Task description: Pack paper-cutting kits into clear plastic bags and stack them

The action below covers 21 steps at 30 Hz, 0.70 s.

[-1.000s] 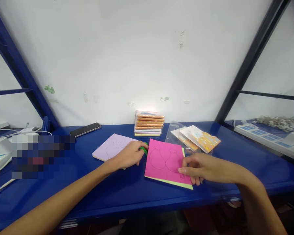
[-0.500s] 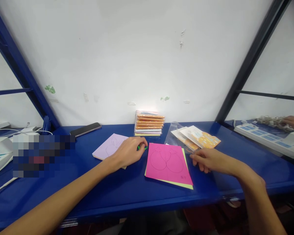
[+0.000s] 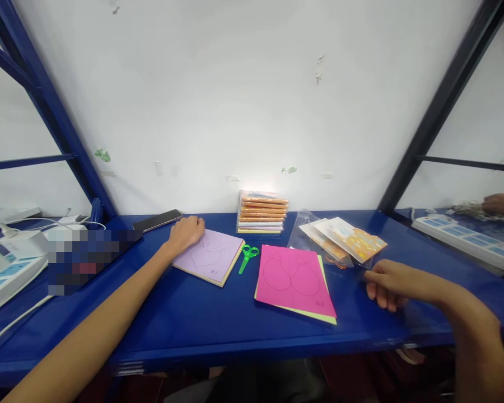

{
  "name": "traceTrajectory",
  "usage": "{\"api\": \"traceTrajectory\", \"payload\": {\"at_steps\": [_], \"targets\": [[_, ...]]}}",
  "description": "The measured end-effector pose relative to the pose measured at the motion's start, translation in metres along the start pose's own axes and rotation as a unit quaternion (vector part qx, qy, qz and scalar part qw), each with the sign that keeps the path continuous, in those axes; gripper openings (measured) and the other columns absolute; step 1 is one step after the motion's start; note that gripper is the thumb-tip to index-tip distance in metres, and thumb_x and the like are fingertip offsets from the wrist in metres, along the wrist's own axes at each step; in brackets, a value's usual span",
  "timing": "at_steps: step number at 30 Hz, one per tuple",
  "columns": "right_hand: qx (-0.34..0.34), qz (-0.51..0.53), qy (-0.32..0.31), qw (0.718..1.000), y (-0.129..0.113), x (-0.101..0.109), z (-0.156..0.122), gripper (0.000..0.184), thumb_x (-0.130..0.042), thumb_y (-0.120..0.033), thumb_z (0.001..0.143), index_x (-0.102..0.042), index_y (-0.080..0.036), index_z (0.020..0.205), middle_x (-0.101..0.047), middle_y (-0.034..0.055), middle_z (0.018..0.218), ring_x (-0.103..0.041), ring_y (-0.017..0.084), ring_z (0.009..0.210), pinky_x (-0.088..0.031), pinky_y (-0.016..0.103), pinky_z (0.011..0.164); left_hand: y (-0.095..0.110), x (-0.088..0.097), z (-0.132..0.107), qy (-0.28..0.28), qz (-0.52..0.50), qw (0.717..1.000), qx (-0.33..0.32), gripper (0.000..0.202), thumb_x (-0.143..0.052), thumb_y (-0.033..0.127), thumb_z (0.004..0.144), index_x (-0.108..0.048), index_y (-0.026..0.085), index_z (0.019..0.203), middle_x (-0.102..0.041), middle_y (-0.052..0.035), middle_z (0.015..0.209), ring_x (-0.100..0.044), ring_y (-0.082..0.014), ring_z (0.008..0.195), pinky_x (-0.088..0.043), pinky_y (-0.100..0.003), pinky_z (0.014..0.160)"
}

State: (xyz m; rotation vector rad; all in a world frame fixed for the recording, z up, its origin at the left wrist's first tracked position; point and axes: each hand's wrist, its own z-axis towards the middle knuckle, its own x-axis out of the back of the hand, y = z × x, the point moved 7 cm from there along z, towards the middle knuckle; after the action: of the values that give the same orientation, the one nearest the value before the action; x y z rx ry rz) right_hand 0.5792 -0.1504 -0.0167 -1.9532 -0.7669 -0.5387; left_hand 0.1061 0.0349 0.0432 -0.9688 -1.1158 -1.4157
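My left hand (image 3: 187,230) rests with curled fingers on the far left corner of a purple paper pad (image 3: 212,257) that has a drawn outline on it. Small green scissors (image 3: 247,256) lie free between that pad and a pink sheet (image 3: 294,280) drawn with two eggplant shapes, which lies on a yellow-green sheet. My right hand (image 3: 386,284) hovers low over the blue shelf (image 3: 201,319) right of the pink sheet. Its fingers are curled, close to a clear plastic bag (image 3: 315,238) of patterned cards; what they pinch is unclear.
A stack of paper packs (image 3: 261,212) stands against the white wall. A dark phone (image 3: 157,221) lies left of my left hand. Power strips and cables (image 3: 8,263) sit at the far left. Another person's hand (image 3: 502,202) is at the far right by a power strip.
My left hand let go of the green scissors and moved left and back onto the purple pad's corner. My right hand left the pink sheet and shifted right.
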Motion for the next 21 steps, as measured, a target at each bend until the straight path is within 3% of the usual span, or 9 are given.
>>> {"api": "traceTrajectory", "payload": {"at_steps": [3,6,17,21], "targets": [[0.047,0.043,0.004,0.998,0.002,0.0,0.006,0.042,-0.054,-0.041,0.09,-0.066,-0.015,0.06,-0.067,0.0077,0.05,-0.058,0.012,0.04,-0.035,0.02,0.041,-0.006,-0.014,0.005,-0.032,0.0,0.999,-0.001,0.056,-0.027,0.037,0.098,-0.076,0.01,0.106,-0.075,-0.0248,0.116,-0.071,-0.039,0.107,-0.053,-0.045,0.086],[0.083,0.118,0.021,0.989,0.007,0.004,0.004,0.042,-0.059,-0.048,0.091,-0.069,-0.013,0.069,-0.07,0.0072,0.058,-0.059,0.01,0.046,-0.028,0.017,0.04,-0.004,-0.018,0.005,-0.039,0.001,0.999,-0.004,0.063,-0.02,0.041,0.101,-0.074,0.011,0.115,-0.073,-0.024,0.123,-0.069,-0.0391,0.113,-0.052,-0.047,0.092],[0.092,0.15,0.008,0.984,0.012,0.006,0.008,0.048,-0.066,-0.06,0.088,-0.071,-0.014,0.077,-0.069,0.0053,0.064,-0.059,0.01,0.048,-0.028,0.015,0.036,0.004,-0.015,-0.002,-0.05,0.022,0.998,-0.023,0.065,-0.018,0.043,0.102,-0.072,0.011,0.119,-0.073,-0.0242,0.121,-0.069,-0.0397,0.113,-0.051,-0.048,0.092],[0.095,0.143,0.008,0.985,0.012,0.005,0.007,0.056,-0.061,-0.067,0.09,-0.072,-0.013,0.081,-0.068,0.0052,0.063,-0.059,0.009,0.047,-0.028,0.013,0.035,0.006,-0.016,-0.003,-0.053,0.026,0.998,-0.031,0.066,-0.017,0.044,0.102,-0.072,0.012,0.119,-0.073,-0.0242,0.12,-0.069,-0.0401,0.113,-0.051,-0.049,0.093]]}}
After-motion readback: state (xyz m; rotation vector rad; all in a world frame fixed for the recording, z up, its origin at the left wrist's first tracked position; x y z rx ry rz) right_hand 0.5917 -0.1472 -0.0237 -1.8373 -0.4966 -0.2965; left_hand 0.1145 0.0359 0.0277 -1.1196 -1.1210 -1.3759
